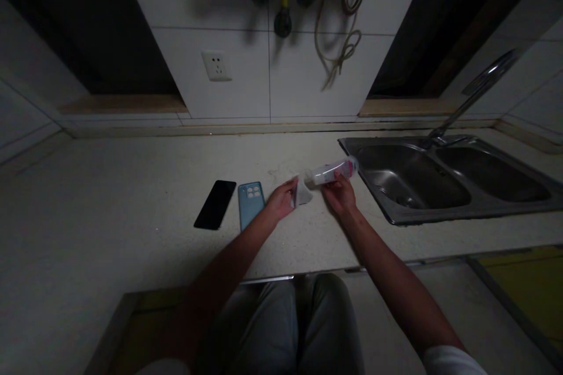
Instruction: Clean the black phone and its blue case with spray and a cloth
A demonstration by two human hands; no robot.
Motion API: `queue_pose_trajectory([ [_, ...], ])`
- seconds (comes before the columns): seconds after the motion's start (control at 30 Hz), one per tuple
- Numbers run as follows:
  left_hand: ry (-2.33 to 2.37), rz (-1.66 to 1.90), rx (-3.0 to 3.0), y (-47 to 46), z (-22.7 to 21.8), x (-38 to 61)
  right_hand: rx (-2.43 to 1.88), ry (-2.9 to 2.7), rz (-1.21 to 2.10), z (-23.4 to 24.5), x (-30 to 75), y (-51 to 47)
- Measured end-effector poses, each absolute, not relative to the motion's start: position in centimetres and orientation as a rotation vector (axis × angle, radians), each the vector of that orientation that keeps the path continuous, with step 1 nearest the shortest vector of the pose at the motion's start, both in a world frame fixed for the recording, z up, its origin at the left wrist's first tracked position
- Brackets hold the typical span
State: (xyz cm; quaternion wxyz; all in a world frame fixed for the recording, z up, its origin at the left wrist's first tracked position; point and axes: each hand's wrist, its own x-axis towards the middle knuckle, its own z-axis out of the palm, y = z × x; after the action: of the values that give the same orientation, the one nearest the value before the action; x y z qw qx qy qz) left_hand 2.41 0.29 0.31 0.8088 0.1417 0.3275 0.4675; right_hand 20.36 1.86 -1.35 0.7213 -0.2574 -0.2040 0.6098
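Observation:
My left hand (280, 201) pinches a small light-grey cloth (303, 192) just above the countertop. In my right hand (341, 193) is a clear bottle (332, 171) with a pink and white label. The bottle is tilted nearly sideways, its left end close to the cloth; whether the two touch I cannot tell. Beside my left wrist lies a blue phone case (250, 205) with several round camera openings, partly hidden by my forearm. Left of it, a black phone (215, 205) rests flat with its dark screen up.
A double-bowl steel sink (387, 211) with a curved faucet (475, 94) is set into the countertop (145, 193) at right. The tiled wall behind carries a power socket (216, 65), pipe ends and a hanging cord (338, 61). The light is dim.

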Motion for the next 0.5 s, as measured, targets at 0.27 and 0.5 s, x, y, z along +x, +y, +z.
queue_pose_trajectory([
  [0.27,0.63,0.957,0.28,0.3,-0.3,2.8,-0.573,-0.567,1.229,-0.8,20.3,1.7],
  [0.5,0.653,0.949,0.227,0.4,-0.5,3.1,-0.683,-0.651,1.111,-0.8,19.1,1.4],
])
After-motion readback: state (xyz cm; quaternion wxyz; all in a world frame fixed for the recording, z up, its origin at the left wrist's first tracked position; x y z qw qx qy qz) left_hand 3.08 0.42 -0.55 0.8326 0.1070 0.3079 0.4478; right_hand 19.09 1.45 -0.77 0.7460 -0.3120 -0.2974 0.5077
